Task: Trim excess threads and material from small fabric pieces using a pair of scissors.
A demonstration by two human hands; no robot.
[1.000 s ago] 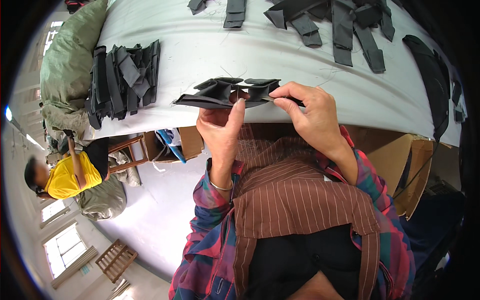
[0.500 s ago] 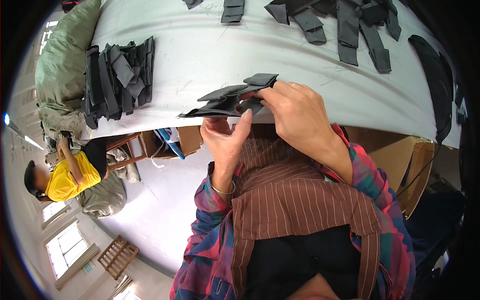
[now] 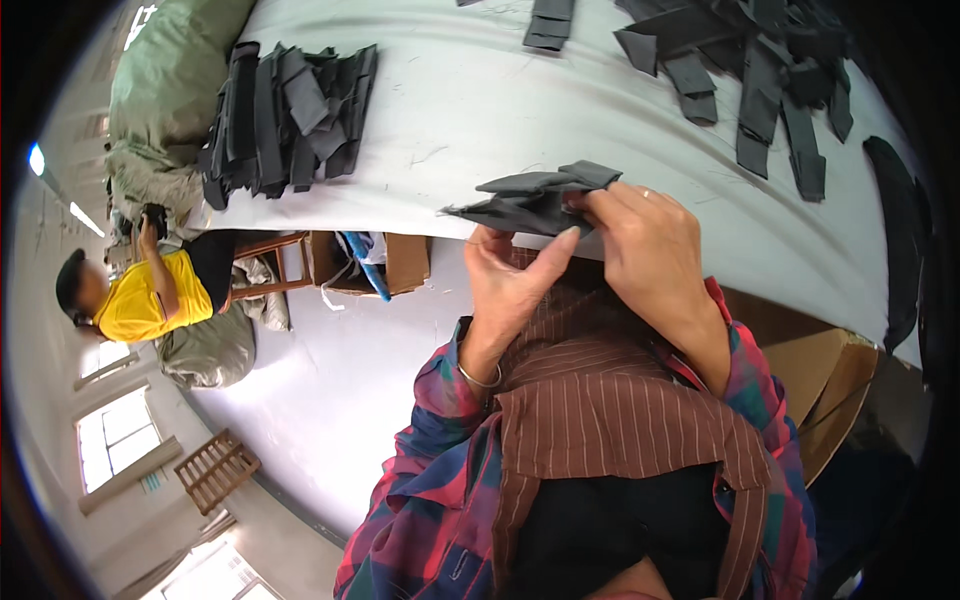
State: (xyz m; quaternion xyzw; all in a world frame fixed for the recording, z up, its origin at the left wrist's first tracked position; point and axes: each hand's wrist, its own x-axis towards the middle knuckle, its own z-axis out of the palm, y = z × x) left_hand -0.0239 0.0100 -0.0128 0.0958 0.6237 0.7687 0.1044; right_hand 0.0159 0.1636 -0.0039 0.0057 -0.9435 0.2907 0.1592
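Your left hand (image 3: 512, 287) pinches the dark folded fabric (image 3: 522, 208); your right hand (image 3: 655, 248) pinches its right end, apparently working the layers; next needs steady left support.

Left hand (image 3: 510, 285) turned up, thumb (image 3: 553, 258) extended toward the right hand (image 3: 655, 250), whose back faces up, fingers (image 3: 600, 205) pinched.

From the wearer's head, a wide fisheye camera looked steeply down and forward, near the left hand (image 3: 512, 285) and right hand (image 3: 652, 250) just above the frame's centre. The white-covered table (image 3: 450, 110) spread across the top, the brown striped apron (image 3: 620, 420) rose from the bottom, and the distant window (image 3: 118, 438) at lower left tilted along the curved rim.
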